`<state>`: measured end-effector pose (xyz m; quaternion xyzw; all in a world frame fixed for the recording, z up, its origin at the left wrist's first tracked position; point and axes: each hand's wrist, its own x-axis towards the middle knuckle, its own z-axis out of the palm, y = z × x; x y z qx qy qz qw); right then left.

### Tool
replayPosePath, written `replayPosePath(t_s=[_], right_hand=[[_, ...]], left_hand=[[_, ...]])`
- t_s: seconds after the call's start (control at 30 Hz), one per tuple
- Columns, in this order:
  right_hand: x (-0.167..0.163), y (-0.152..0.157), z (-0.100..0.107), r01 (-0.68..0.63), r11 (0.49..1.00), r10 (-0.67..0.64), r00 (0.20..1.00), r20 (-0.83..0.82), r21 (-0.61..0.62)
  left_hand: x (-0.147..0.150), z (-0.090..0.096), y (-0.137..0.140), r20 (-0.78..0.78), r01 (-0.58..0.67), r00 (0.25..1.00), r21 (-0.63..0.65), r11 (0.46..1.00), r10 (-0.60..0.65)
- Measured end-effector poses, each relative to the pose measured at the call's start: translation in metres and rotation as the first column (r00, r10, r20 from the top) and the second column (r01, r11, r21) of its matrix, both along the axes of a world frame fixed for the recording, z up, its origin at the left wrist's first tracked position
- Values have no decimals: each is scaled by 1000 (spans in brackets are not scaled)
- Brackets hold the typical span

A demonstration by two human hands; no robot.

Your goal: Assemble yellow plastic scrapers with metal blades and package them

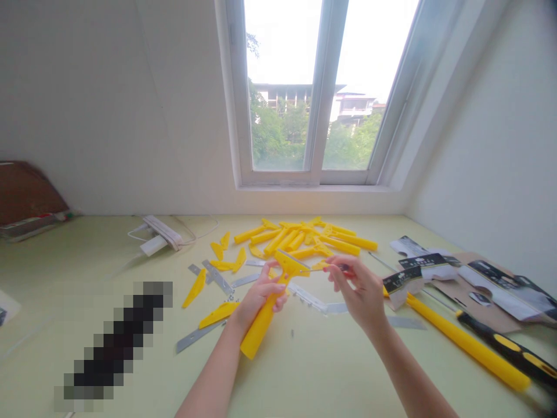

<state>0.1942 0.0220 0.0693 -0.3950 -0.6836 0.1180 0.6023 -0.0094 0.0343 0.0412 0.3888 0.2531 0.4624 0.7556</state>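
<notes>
The left hand (pixel 261 293) is wrapped around a yellow scraper (pixel 256 334), near the top of its handle. The scraper is held up over the middle of the table (pixel 326 377). It is tilted, with its wide head toward the far edge and the end of its handle toward the near edge. The right hand (pixel 359 287) has its fingers pinched on a small screwdriver (pixel 344 268) with some red on its handle. The thin metal rod points at the side of the scraper's head. I cannot tell if the tip is in a screw. The two hands are apart.

A pile of yellow scrapers (pixel 285 239) lies by the far edge, below the window (pixel 282 128). Left of the hands are loose yellow pieces (pixel 194 288), flat gray blades (pixel 217 276) and a few tiny screws (pixel 231 296). A white power strip (pixel 163 231) sits near the far edge, left of the pile. Toward the right edge lie black and white packs (pixel 430 268), a long yellow handle (pixel 470 341) and a black and yellow handle (pixel 500 338). Near the left near corner is a black thing (pixel 119 339), too blurred to name.
</notes>
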Motion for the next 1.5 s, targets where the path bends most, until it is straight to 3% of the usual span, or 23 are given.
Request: replayPosePath(t_s=[0.37,0.5,0.67,0.83,1.0,1.13,1.27,1.5], right_hand=[[-9,-5,-3,-167,985,170,984,60,-44],[-7,-4,-1,-59,997,51,987,151,43],[-3,-4,2,101,977,-139,970,200,190],[-1,0,0,178,976,-209,930,301,129],[2,2,-5,241,968,-249,936,249,64],[8,2,-3,134,985,-164,929,331,112],[12,0,0,49,997,-69,939,336,67],[11,-2,0,42,998,-52,958,282,43]], left_hand=[[-6,-7,6,-5,3,1000,28,1000,-3],[-5,-5,5,-15,-2,1000,30,1000,3],[-2,-4,4,-57,5,998,10,1000,-5],[-2,-5,3,-58,20,998,9,1000,-20],[-3,-6,4,-78,30,997,9,1000,-29],[-4,-4,2,-63,31,998,21,999,-29],[-3,2,0,-51,-12,999,3,1000,12],[-1,4,0,-52,-8,999,-3,1000,8]])
